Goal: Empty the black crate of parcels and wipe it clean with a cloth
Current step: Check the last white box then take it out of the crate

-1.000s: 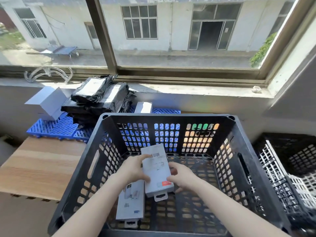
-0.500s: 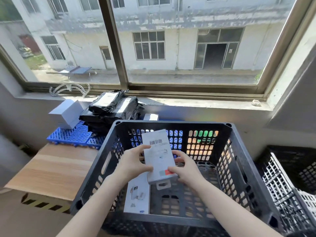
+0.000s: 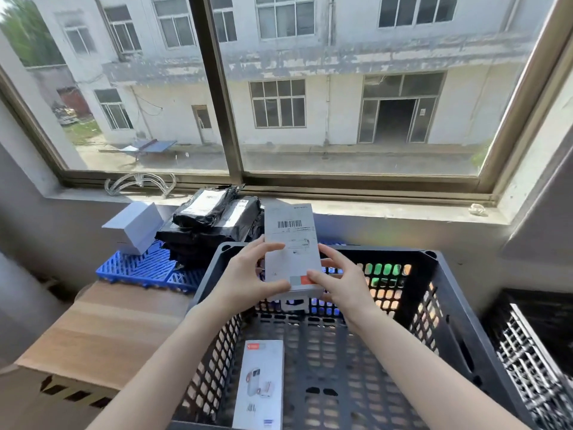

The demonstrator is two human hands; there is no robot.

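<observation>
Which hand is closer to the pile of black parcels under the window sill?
Left. The left hand holds the left edge of the barcoded box, just right of the pile of black parcels. The right hand holds the opposite edge, farther away.

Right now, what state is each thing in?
Crate: upright, one box left inside.
Held box: upright in the air, gripped by both hands.
Left hand: grips its left edge.
Right hand: grips its right edge.
Box in crate: lying flat on the crate floor.
Black parcels: stacked on blue pallet.
White box: closed, on the pallet.
</observation>
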